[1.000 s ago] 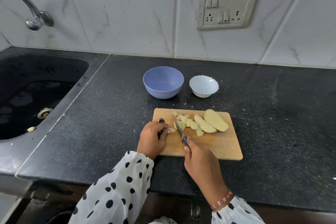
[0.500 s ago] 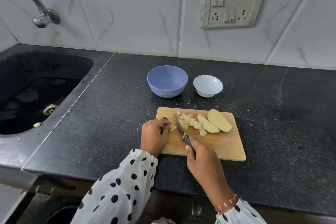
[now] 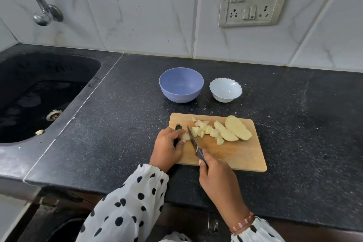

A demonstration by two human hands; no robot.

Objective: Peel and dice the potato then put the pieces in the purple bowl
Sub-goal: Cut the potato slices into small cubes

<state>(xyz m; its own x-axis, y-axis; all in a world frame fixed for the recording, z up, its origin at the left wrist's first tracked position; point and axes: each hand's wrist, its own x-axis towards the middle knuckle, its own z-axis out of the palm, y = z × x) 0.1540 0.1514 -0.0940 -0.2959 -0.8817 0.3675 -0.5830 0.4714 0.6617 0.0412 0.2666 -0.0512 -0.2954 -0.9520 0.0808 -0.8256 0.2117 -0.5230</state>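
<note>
- Dicing in hand: right hand (image 3: 218, 175) gripping the small black-handled steel knife (image 3: 193, 139), blade slanting across the pale wooden cutting board (image 3: 235, 153).
- Left hand (image 3: 168, 146), fingers (image 3: 181, 136) curled, pinching a small pale peeled potato piece (image 3: 186, 136) just left of the blade.
- Lying further right on the board: cut potato cubes (image 3: 204, 128) and two uncut potato slabs (image 3: 233, 129).
- Standing empty beyond the board on the black speckled bench (image 3: 117, 124): round purple plastic bowl (image 3: 181, 84).
- Probably needed next: pressing down close beside the fingertips, then starting on the slabs.

Two hands at work, both arms reaching forward in polka-dot sleeves.
Left hand (image 3: 168, 146) curled, fingertips pinching a potato piece (image 3: 186, 137); right hand (image 3: 217, 175) gripping a knife (image 3: 193, 140) by its handle.
</note>
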